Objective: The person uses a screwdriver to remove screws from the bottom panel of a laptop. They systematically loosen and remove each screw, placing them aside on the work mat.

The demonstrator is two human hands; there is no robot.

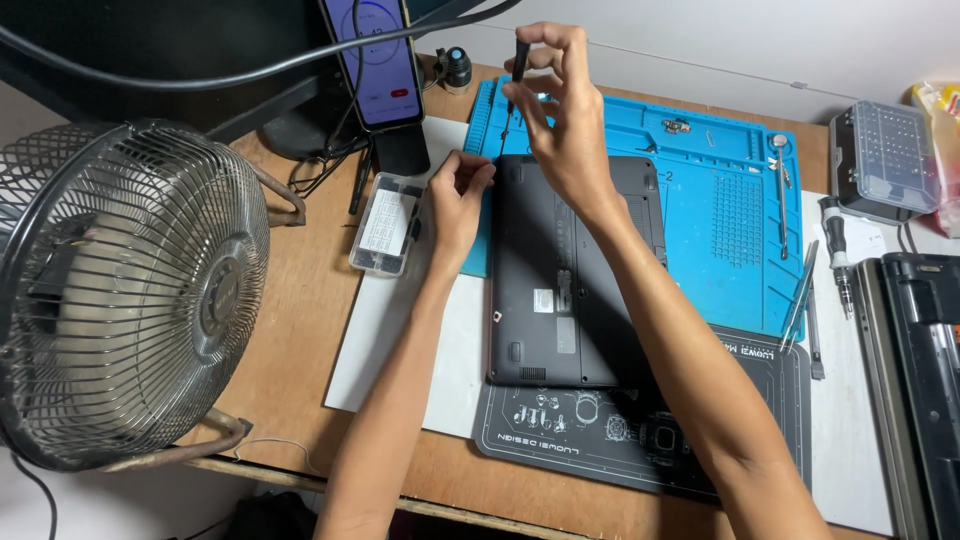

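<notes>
1. Right hand (565, 110): fingers pinched on a screwdriver (520, 60), upright over the laptop's (575, 270) far edge.
2. Left hand (455, 200): fingertips closed at the laptop's far-left corner; contents indiscernible.
3. Laptop: underside up, on blue mat (730, 220), table (300, 290).

We have a single view, from a camera worn on the head, looking steeply down and forward over a wooden desk (300, 300). We sit close: both forearms run up from the bottom edge, the left hand (455, 205) and right hand (560, 110) meeting near the top centre, above the dark laptop (560, 300) lying underside-up mid-frame. The wire fan (130, 290) crowds the left edge, cut off by it; a black case (925, 380) is cropped at the right. The far wall shows along the top.
</notes>
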